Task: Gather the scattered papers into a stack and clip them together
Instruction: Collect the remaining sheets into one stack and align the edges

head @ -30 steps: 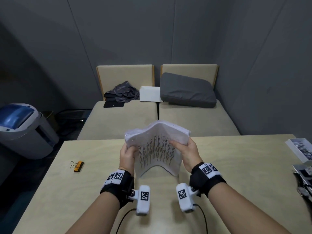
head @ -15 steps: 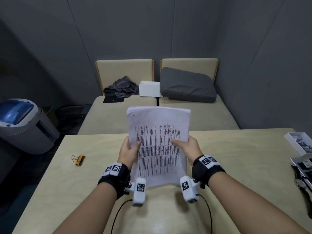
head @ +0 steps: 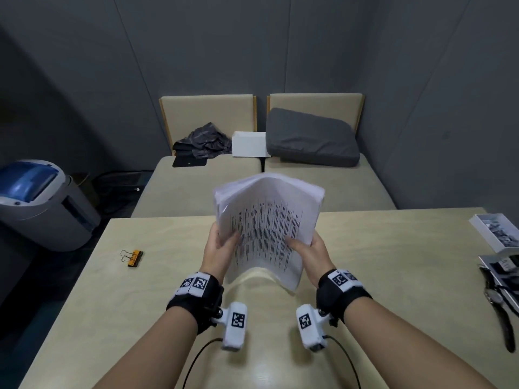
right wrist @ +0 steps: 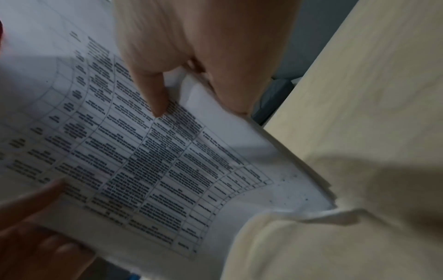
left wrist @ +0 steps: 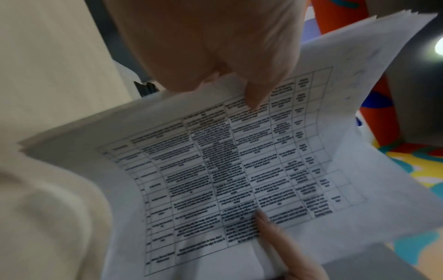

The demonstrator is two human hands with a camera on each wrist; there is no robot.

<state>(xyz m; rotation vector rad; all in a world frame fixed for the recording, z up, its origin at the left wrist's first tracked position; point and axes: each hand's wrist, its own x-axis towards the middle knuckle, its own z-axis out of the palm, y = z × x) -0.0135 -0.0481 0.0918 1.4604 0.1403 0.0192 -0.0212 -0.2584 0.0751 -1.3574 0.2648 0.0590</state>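
A stack of white papers (head: 266, 228) printed with a table stands upright on its bottom edge on the table, bowed toward me in the middle. My left hand (head: 220, 247) grips its left side, thumb on the front sheet. My right hand (head: 309, 249) grips the right side the same way. In the left wrist view the paper stack (left wrist: 239, 170) curves under my left thumb (left wrist: 256, 98). The right wrist view shows the paper stack (right wrist: 148, 155) pinched by my right thumb (right wrist: 155, 102). An orange binder clip (head: 134, 258) lies on the table to the left, apart from both hands.
The light wooden table (head: 393, 276) spreads around the stack. A white box (head: 495, 233), some cards and a wristwatch (head: 498, 301) sit at its right edge. A bench with a grey cushion (head: 311, 138) lies behind, and a blue-lidded bin (head: 36, 203) stands at the left.
Half a second ago the stack was lifted flat and upright; now it has come down onto the table edge and bows again, both hands still gripping its sides.
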